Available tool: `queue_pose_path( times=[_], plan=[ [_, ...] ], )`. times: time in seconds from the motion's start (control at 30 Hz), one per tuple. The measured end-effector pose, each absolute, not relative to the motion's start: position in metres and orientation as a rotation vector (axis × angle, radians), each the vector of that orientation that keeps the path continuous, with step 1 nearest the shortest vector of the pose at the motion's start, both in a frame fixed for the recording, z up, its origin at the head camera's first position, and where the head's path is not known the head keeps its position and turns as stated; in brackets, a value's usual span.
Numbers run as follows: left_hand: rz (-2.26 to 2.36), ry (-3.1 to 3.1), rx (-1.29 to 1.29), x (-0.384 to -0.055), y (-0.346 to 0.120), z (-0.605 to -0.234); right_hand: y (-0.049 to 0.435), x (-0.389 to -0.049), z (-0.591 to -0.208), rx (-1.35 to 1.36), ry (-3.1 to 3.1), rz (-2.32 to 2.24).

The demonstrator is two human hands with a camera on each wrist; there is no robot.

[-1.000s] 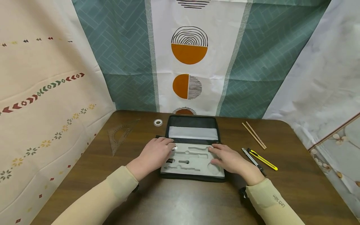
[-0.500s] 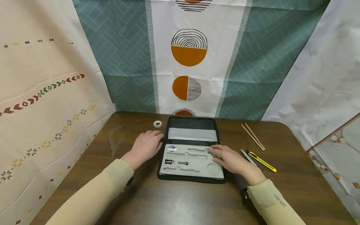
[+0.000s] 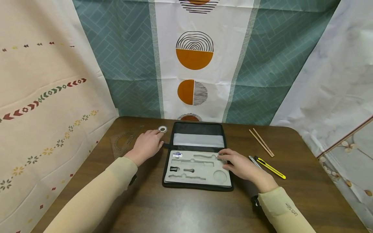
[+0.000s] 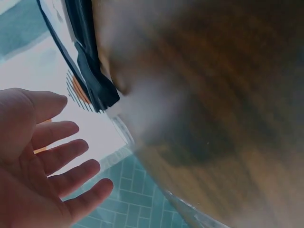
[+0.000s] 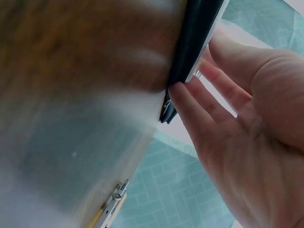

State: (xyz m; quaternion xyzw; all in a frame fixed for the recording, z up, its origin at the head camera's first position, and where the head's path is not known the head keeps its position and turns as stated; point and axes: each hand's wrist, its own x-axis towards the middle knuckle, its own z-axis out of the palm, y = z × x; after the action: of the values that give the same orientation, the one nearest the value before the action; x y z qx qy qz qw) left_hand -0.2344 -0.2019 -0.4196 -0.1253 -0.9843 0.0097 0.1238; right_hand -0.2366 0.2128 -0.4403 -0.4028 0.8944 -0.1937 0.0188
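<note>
An open black zip case [image 3: 198, 187] lies on the table, its lid folded back. Its pale grey insert [image 3: 190, 176] has shaped hollows and holds a small black-and-silver piece [image 3: 174, 169], a small grey metal piece [image 3: 188, 170] and a white-and-blue label [image 3: 177, 155]. My right hand [image 3: 240, 165] touches the insert's right edge; in the right wrist view its fingertips [image 5: 176, 90] lie against the case's side. My left hand [image 3: 146, 143] is off the case to its left, fingers spread and holding nothing in the left wrist view. A white tape roll [image 3: 162, 129] is just beyond its fingertips.
A clear set square [image 3: 119, 142] lies at the left, partly behind the left hand. Right of the case are a yellow utility knife [image 3: 271, 167], a silver cutter [image 3: 254, 161] partly hidden by the right arm, and two wooden sticks [image 3: 262, 142]. Curtains border the table's back and sides.
My left hand has moved off the case's left side, leftward and farther back toward the tape roll. This uncovers the label and the insert's left part. My right hand stays at the right edge.
</note>
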Motion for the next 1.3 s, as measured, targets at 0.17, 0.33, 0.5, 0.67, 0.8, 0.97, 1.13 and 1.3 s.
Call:
queue_pose_path(
  times=[0.17, 0.33, 0.5, 0.67, 0.8, 0.97, 1.13, 1.3],
  plan=[
    [0.007, -2.922, -0.324, -0.248, -0.205, -0.413, 0.215, -0.237, -0.441, -1.262, 2.756, -0.601],
    [-0.027, -2.963, -0.294, -0.262, -0.209, -0.411, 0.216, -0.235, -0.441, -1.243, 2.756, -0.603],
    [-0.089, -3.011, -0.264, -0.274, -0.213, -0.41, 0.216, -0.236, -0.441, -1.247, 2.76, -0.639],
    [-0.144, -3.043, -0.256, -0.282, -0.215, -0.411, 0.216, -0.236, -0.441, -1.268, 2.749, -0.648],
    [-0.153, -3.044, -0.26, -0.287, -0.216, -0.413, 0.216, -0.235, -0.441, -1.247, 2.75, -0.641],
    [-0.16, -3.063, -0.257, -0.292, -0.215, -0.416, 0.215, -0.233, -0.44, -1.194, 2.753, -0.623],
    [-0.153, -3.088, -0.238, -0.297, -0.213, -0.418, 0.214, -0.23, -0.44, -1.179, 2.754, -0.625],
    [-0.152, -3.095, -0.233, -0.301, -0.211, -0.417, 0.214, -0.23, -0.439, -1.181, 2.755, -0.635]
  ],
)
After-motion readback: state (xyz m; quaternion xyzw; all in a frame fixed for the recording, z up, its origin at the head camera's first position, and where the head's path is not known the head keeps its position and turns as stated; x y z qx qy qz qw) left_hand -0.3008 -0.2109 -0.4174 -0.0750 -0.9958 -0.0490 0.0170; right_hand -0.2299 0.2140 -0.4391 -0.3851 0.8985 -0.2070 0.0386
